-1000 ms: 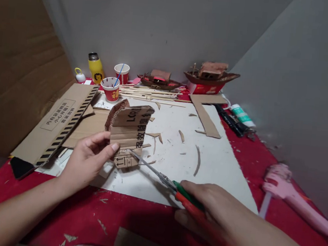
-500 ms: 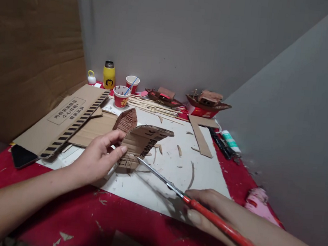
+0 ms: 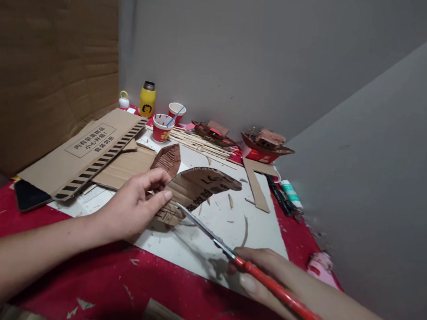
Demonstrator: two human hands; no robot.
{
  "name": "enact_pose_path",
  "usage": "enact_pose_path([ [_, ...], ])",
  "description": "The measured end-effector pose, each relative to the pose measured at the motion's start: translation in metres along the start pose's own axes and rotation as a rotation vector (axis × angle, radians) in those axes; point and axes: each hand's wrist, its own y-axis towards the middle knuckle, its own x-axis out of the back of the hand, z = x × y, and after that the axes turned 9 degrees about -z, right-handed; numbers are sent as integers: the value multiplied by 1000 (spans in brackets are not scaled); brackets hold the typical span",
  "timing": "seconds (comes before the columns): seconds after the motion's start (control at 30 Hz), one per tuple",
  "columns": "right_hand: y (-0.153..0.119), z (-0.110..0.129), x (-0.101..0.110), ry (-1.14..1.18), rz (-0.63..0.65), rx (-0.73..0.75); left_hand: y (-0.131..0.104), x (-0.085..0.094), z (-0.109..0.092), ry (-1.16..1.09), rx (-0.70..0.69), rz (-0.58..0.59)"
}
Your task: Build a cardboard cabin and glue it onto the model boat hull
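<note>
My left hand (image 3: 144, 198) pinches a curved piece of cardboard (image 3: 196, 186) with black printing, thumb in front and fingers behind it. In my right hand (image 3: 270, 276) is a pair of scissors (image 3: 280, 287) with red handles and metal blades. The blade tips meet the lower part of the cardboard, close to my left thumb. Behind the held piece lies a brown, ridged boat-shaped piece (image 3: 167, 159). Thin offcuts (image 3: 245, 231) are scattered over the white board (image 3: 205, 249) beneath my hands.
Thin wooden sticks (image 3: 200, 142) lie behind the board. Two small model boats (image 3: 216, 132) stand near the wall, one on a red box. Paper cups (image 3: 162, 128) and a yellow bottle (image 3: 147, 99) stand at the back left. Printed cardboard (image 3: 82, 152) covers part of a black phone (image 3: 30, 197).
The view has shifted slightly. The held cardboard now looks tilted flatter, its far end reaching further right. The scissors stay at its lower part.
</note>
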Motion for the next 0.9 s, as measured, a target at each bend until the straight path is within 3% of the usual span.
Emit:
enact_pose_path([
  [0.17, -1, 1, -7, 80, -22, 12, 7, -1, 6, -196, 116, 1],
  [0.4, -12, 16, -22, 161, -284, -52, 8, -3, 8, -244, 148, 8],
  [0.6, 3, 6, -15, 127, -50, -2, 4, -6, 5, -146, 67, -64],
  [0.8, 0, 3, -16, 94, -137, -27, 10, -1, 6, -272, 162, 92],
  [0.9, -3, 7, -19, 99, -160, -36, 13, 2, 5, -291, 172, 107],
])
